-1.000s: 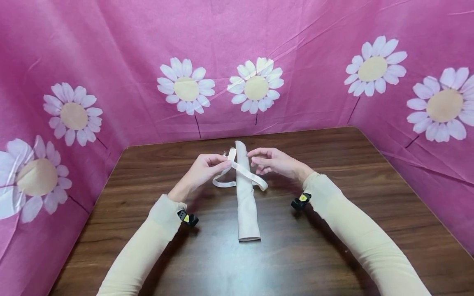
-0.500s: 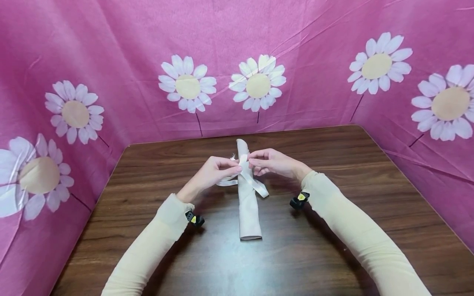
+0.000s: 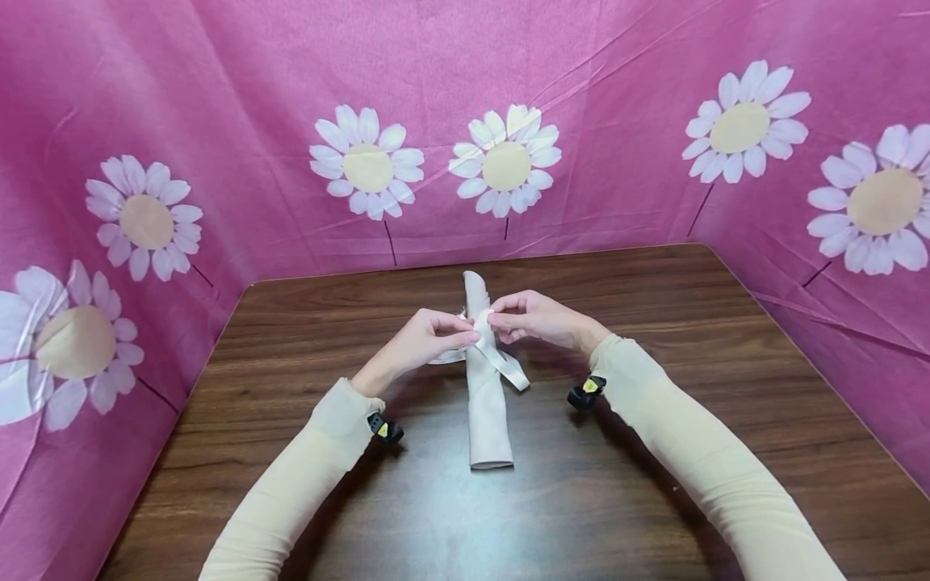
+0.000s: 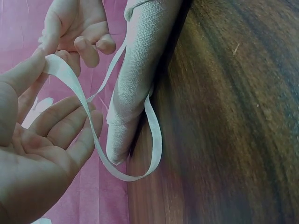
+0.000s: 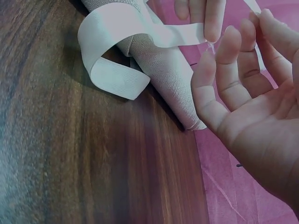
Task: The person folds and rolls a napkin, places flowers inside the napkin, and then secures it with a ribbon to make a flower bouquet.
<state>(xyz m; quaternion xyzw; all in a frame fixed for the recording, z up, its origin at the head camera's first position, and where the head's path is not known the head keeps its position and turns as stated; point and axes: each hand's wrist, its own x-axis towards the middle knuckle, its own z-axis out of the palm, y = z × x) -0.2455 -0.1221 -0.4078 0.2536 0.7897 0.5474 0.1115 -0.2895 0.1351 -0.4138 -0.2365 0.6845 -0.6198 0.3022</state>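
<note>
A pale rolled cloth (image 3: 488, 420) lies lengthwise on the table, and a white ribbon (image 3: 506, 365) crosses its upper half. My left hand (image 3: 421, 339) pinches the ribbon between thumb and index finger, just over the roll. From the other side, my right hand (image 3: 548, 319) pinches a part of the ribbon with its thumb and fingertips. The left wrist view has a long ribbon loop (image 4: 157, 140) hanging beside the roll. In the right wrist view, a ribbon curl (image 5: 112, 23) lies over the roll, and a frayed end shows near the left fingers (image 5: 214, 18).
The dark wooden table (image 3: 327, 516) extends around the roll. A pink curtain (image 3: 240, 73) printed with white daisies hangs behind it and at both sides. Each wrist wears a black strap with a small camera (image 3: 385, 429).
My left hand has moved right with the ribbon, over the roll and close to my right hand. My right fingers have closed on the ribbon. The loop at the left has drawn in.
</note>
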